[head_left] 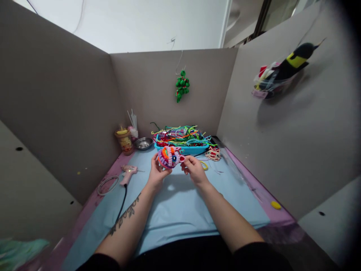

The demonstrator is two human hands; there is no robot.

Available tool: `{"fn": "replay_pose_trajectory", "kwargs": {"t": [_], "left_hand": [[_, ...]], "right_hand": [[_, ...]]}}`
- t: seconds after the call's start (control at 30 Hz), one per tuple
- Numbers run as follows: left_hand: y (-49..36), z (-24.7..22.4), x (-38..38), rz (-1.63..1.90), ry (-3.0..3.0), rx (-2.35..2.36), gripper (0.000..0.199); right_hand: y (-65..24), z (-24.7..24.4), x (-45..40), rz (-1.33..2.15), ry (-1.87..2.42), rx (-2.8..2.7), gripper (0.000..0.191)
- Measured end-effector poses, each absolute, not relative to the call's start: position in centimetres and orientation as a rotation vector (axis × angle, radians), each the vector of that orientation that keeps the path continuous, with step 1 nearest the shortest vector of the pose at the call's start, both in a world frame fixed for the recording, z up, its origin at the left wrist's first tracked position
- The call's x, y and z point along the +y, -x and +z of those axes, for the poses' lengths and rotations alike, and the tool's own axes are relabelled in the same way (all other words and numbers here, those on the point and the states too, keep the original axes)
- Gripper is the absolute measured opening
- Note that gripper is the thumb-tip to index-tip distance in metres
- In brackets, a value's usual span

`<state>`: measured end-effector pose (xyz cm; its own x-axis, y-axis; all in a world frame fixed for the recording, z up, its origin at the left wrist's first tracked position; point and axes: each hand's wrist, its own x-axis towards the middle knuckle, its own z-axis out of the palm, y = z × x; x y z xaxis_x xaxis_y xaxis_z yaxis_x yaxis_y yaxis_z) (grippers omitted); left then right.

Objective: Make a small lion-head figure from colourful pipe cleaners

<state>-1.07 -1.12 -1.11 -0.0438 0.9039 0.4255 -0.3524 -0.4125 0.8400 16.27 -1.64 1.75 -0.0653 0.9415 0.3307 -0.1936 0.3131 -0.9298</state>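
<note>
In the head view, two hands hold one multicoloured fuzzy piece up in front of the work surface, a little left of the middle and above the blue cover; taking that piece as the clock's centre, the left hand curls round its side from nine to six o'clock, fingers and thumb spread to its width, while the right hand at three o'clock has its thumb and fingertips closed on one small pink-and-red tip. One blue eye shows on the piece. One blue basket stands just behind at one o'clock, heaped with fuzzy strips too tangled to count; the piece and left hand hide part of its front. One steel bowl and one lidded cup stand near ten o'clock, with a bundle of white sticks behind them. One pink glue gun lies between eight and nine, its black cord passing behind the left forearm. At three o'clock lies one tan-and-red piece, perhaps of the same fuzzy stuff, though it is blurred; one yellow disc sits farther out, towards four. Two ornaments hang up: a green one near twelve, a black-and-yellow one at two.
</note>
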Motion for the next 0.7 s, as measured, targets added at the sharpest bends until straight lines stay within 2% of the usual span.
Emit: {"fn": "replay_pose_trajectory", "kwargs": {"t": [0.37,0.5,0.63,0.7], "left_hand": [[0.6,-0.8,-2.0,1.785,-1.433,0.806,0.080],[0.6,-0.9,-2.3,1.826,-1.437,0.770,0.082],[0.8,-1.0,-2.8,1.803,-1.524,0.744,0.082],[0.9,-1.1,-2.9,1.796,-1.662,0.742,0.081]], "right_hand": [[-16.5,2.0,-3.1,0.525,0.943,-1.444,0.032],[-17.0,1.5,-2.5,0.638,0.879,-1.445,0.039],[-17.6,1.4,-1.5,0.824,0.789,-1.269,0.061],[-17.9,1.8,-1.1,0.953,0.776,-1.208,0.065]]}}
